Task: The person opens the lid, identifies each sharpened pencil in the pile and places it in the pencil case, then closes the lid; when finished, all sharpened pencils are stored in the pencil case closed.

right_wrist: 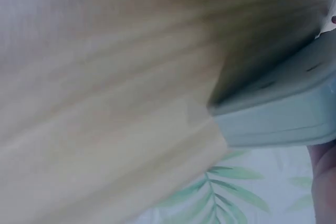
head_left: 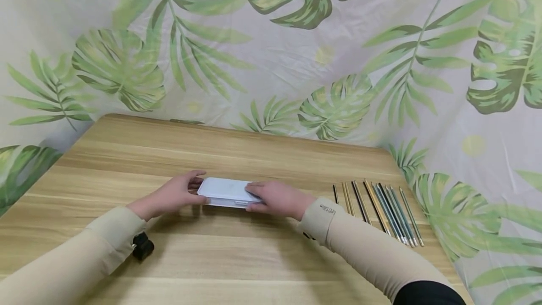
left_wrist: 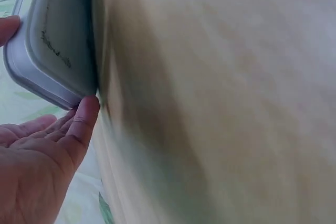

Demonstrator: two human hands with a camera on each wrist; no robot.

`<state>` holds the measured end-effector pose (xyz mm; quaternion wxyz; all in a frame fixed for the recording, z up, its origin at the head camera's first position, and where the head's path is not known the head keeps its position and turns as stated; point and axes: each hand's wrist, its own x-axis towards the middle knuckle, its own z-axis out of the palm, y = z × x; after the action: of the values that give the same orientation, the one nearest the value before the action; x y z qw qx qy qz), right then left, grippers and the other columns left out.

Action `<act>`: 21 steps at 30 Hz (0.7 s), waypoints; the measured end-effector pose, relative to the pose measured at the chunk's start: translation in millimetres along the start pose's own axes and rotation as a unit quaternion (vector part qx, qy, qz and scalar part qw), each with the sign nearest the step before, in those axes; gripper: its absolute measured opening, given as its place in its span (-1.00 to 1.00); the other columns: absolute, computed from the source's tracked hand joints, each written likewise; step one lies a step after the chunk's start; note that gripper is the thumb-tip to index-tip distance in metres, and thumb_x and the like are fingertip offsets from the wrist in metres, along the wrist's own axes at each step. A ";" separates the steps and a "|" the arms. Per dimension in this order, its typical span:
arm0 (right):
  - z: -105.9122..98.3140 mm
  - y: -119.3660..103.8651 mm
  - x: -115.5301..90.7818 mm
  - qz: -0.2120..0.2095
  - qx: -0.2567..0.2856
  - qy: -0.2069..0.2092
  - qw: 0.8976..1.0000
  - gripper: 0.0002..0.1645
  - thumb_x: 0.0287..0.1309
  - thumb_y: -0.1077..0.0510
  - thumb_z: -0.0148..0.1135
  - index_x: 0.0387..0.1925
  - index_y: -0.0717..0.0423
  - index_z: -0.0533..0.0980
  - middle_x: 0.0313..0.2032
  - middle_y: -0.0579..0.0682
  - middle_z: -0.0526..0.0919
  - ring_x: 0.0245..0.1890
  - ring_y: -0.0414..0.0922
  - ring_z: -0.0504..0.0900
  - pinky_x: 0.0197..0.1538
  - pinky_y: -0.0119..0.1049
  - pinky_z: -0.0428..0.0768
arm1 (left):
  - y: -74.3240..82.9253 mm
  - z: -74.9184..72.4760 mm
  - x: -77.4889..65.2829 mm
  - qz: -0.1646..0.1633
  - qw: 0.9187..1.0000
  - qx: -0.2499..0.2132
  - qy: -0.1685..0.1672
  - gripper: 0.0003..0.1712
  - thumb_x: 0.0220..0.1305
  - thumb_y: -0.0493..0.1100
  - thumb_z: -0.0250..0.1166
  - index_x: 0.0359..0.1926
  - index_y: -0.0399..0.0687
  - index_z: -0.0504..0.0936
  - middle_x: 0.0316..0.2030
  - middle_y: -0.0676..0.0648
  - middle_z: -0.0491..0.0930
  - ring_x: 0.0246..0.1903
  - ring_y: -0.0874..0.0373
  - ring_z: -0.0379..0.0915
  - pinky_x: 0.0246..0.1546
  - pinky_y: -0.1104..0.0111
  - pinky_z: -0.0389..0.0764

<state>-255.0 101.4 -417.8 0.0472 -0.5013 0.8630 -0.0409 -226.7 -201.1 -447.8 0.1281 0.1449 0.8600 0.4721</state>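
A white pencil case (head_left: 224, 188) with rounded corners and a small clasp on its near side lies across the middle of the table, lid down. My left hand (head_left: 178, 193) is at its left end, thumb on the near corner and fingers around the end. In the left wrist view, a fingertip of the left hand (left_wrist: 47, 161) touches the lower corner of the pencil case (left_wrist: 58, 51). My right hand (head_left: 277, 199) grips the right part, fingers over the lid and thumb on the near side. The right wrist view shows the underside of the case (right_wrist: 278, 114) tilted up.
Several pencils (head_left: 394, 211), dark, yellow and grey-green, lie side by side near the right edge of the wooden table (head_left: 237, 258). A leaf-patterned cloth (head_left: 271, 60) hangs behind the table. A black wrist camera (head_left: 143, 247) sits below the left cuff.
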 end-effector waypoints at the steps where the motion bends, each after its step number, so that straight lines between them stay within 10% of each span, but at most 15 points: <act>1: -1.0 -0.1 1.2 -0.001 -0.009 -0.003 1.000 -0.39 0.49 -0.10 0.21 0.30 0.27 0.50 0.25 0.15 0.62 0.23 0.01 0.62 0.29 -0.21 0.50 | 1.9 -0.6 -0.2 -0.007 1.000 0.002 -0.001 0.07 0.21 -0.09 0.51 0.49 -0.56 0.12 0.30 -0.55 0.39 0.28 -0.35 0.42 0.26 -0.07 0.46; 21: -1.6 -7.6 1.2 -0.040 -0.170 0.009 0.985 -0.56 0.61 -0.03 0.01 0.10 0.30 0.49 -0.01 0.10 0.70 -0.15 -0.07 0.74 -0.03 -0.21 0.68 | 9.0 1.7 0.5 -0.023 1.000 -0.012 -0.003 0.02 0.22 -0.07 0.52 0.42 -0.62 0.18 0.28 -0.54 0.41 0.30 -0.37 0.36 0.32 -0.11 0.37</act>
<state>-249.2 96.6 -415.3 -0.0484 -0.5355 0.8371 0.1003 -225.4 -195.0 -441.1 0.1432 0.1246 0.8571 0.4788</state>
